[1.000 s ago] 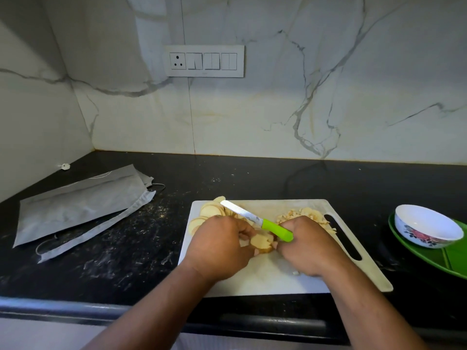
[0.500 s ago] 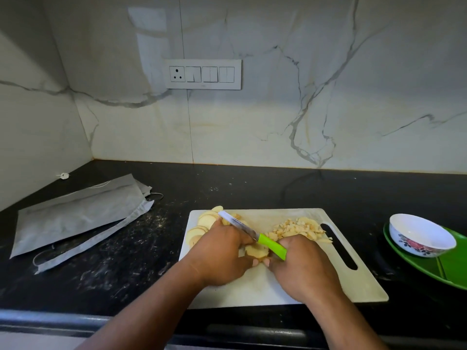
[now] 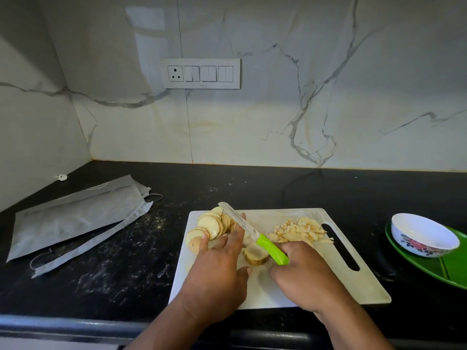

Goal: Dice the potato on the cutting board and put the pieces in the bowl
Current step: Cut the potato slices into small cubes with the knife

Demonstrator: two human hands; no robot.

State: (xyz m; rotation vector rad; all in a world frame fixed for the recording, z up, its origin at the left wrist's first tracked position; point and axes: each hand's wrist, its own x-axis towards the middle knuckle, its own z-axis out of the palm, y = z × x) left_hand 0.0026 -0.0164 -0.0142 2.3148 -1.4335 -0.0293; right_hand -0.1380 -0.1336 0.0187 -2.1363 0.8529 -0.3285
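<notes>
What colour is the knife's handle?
Bright green, seen in the head view: knife handle.

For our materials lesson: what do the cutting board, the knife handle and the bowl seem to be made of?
Cutting board: probably plastic, matt off-white, with a moulded slot handle.
Knife handle: likely plastic, glossy lime green.
Bowl: ceramic or melamine, hard to tell; smooth white with a printed flower.
</notes>
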